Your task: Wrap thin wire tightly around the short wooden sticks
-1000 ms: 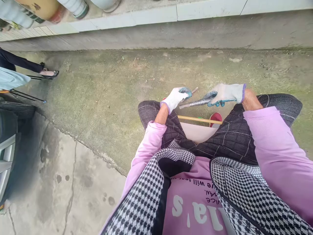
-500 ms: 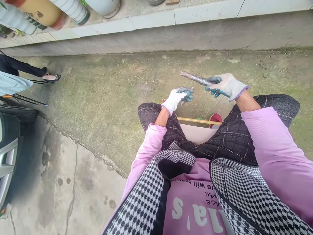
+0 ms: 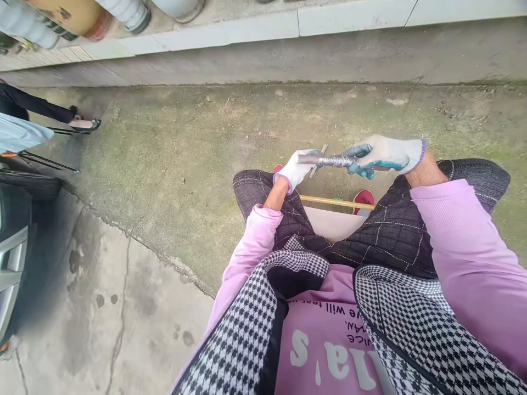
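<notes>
Lowered since half a second ago, the right hand (image 3: 387, 155) now holds the rod (image 3: 329, 161) level over the knees, its gloved fingers wrapped around one end. Its far end crosses the left hand (image 3: 297, 167), whose fingers pinch a thin stick (image 3: 318, 160) just behind the rod. A bamboo pole (image 3: 335, 202) lies beneath, above the ground (image 3: 185, 164).

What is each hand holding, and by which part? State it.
The right hand grips a wire-wrapped metal rod by its right end. The left hand pinches a small wooden stick at its lower end.
</notes>
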Available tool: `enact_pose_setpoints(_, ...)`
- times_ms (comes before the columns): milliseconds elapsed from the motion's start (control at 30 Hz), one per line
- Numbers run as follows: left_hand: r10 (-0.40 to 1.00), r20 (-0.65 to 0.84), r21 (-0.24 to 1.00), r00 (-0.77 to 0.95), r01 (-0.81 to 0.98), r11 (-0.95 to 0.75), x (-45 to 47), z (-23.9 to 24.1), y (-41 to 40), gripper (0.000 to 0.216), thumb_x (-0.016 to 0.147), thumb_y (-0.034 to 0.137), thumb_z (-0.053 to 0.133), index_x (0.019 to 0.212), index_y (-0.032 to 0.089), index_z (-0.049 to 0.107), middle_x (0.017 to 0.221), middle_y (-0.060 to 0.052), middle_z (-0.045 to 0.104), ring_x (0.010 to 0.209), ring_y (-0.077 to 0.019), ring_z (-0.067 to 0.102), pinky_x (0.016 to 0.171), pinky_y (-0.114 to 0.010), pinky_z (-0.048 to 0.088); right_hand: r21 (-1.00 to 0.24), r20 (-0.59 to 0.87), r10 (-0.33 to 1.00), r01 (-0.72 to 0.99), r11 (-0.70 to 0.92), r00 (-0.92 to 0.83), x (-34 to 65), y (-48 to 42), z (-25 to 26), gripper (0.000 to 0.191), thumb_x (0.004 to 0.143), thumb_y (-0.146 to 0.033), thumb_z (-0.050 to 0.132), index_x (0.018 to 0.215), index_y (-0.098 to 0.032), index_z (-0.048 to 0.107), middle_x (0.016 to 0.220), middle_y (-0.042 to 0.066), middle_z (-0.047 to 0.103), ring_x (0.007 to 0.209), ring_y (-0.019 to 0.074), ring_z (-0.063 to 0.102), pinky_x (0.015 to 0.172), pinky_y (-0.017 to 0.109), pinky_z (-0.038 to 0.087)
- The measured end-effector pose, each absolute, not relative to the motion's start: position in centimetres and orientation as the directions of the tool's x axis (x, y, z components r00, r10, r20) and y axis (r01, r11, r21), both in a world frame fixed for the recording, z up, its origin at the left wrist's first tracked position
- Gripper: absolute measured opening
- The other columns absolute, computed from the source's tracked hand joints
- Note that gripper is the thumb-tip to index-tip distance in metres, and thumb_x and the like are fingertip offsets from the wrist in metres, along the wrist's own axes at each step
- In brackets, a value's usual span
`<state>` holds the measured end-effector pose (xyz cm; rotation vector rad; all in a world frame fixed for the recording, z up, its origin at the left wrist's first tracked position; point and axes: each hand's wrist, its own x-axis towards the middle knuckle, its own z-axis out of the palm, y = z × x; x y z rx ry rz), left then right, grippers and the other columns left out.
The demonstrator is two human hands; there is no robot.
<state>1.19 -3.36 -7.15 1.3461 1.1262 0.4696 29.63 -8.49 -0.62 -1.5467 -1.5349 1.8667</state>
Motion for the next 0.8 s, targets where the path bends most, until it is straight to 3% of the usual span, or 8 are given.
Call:
enact_pose_setpoints(100,0.831,-0.369,0.886,0.416,0.426,0.180,0.5,-7.1,-3.0,0.007,0.084,0.013,0.082,0.080,0.018,0.080,0.081,-0.001,0.078,0.094,-0.0215,0.074,0.102,-0.033,0.060,-0.741,-0.622,0.642,0.602,-0.298,-0.448,29.1,-8.7,-1.1,0.042,0.081,-0.044,0.103,0.118,-0.026,0.096,0.074,0.001,0.078,0.065,0.0196,0.070,0.054,0.027,0.057)
enact_pose_setpoints(233,0.837,-0.407,0.856,0.365,0.473,0.209,0.8,-6.6,-3.4,0.004,0.085,0.013,0.080,0.083,0.017,0.081,0.077,0.001,0.075,0.085,-0.0191,0.071,0.095,-0.032,0.060,-0.482,-0.713,0.639,0.864,-0.147,-0.288,27.6,-8.6,-1.7,0.033,0.096,-0.040,0.086,0.125,-0.027,0.096,0.076,0.004,0.081,0.070,0.0226,0.073,0.057,0.029,0.055)
enact_pose_setpoints(333,0.786,-0.489,0.845,0.377,0.428,0.321,2.0,-6.2,-4.3,0.009,0.089,0.008,0.077,0.083,0.015,0.080,0.068,0.003,0.071,0.069,-0.0133,0.063,0.081,-0.028,0.056,-0.338,-0.686,0.699,0.939,-0.061,-0.202,26.5,-8.1,-1.6,0.030,0.100,-0.032,0.081,0.124,-0.020,0.095,0.076,0.008,0.082,0.073,0.0259,0.076,0.060,0.032,0.051)
enact_pose_setpoints(433,0.743,-0.549,0.826,0.384,0.385,0.411,3.1,-5.9,-5.2,0.014,0.092,0.002,0.073,0.087,0.013,0.081,0.066,0.003,0.071,0.061,-0.0104,0.061,0.071,-0.024,0.052,-0.292,-0.625,0.762,0.956,-0.024,-0.171,26.2,-7.4,-1.4,0.031,0.103,-0.026,0.080,0.129,-0.016,0.094,0.081,0.009,0.083,0.082,0.0275,0.078,0.068,0.033,0.050)
enact_pose_setpoints(500,0.735,-0.564,0.821,0.375,0.352,0.451,3.3,-5.8,-5.4,0.014,0.092,0.001,0.076,0.090,0.013,0.082,0.066,0.002,0.073,0.061,-0.0100,0.064,0.069,-0.023,0.052,-0.311,-0.590,0.798,0.947,-0.081,-0.125,26.6,-7.1,-1.4,0.029,0.103,-0.028,0.082,0.128,-0.018,0.093,0.079,0.007,0.081,0.081,0.0279,0.078,0.068,0.033,0.051)
enact_pose_setpoints(567,0.745,-0.558,0.828,0.366,0.301,0.473,3.2,-5.9,-5.4,0.012,0.092,0.001,0.079,0.093,0.013,0.084,0.068,0.002,0.075,0.061,-0.0097,0.066,0.070,-0.022,0.053,-0.439,-0.556,0.827,0.873,-0.211,-0.079,27.2,-6.9,-1.5,0.025,0.098,-0.029,0.090,0.122,-0.022,0.093,0.076,0.004,0.077,0.074,0.0269,0.076,0.065,0.033,0.055)
enact_pose_setpoints(700,0.781,-0.489,0.870,0.389,0.158,0.467,2.9,-6.1,-4.9,0.009,0.091,0.005,0.082,0.092,0.014,0.084,0.081,-0.002,0.083,0.071,-0.0119,0.074,0.080,-0.025,0.060,-0.785,-0.494,0.866,0.470,-0.405,-0.078,27.7,-7.6,-1.3,0.042,0.088,-0.031,0.103,0.127,-0.023,0.091,0.083,0.004,0.081,0.066,0.0224,0.072,0.060,0.033,0.064)
enact_pose_setpoints(800,0.790,-0.439,0.897,0.428,0.154,0.414,2.9,-6.5,-4.8,0.006,0.088,0.010,0.087,0.090,0.015,0.084,0.087,-0.004,0.086,0.085,-0.0159,0.080,0.089,-0.026,0.062,-0.838,-0.500,0.856,0.323,-0.439,-0.132,27.4,-8.4,-0.1,0.050,0.084,-0.039,0.107,0.129,-0.021,0.092,0.087,0.005,0.084,0.065,0.0202,0.072,0.057,0.031,0.067)
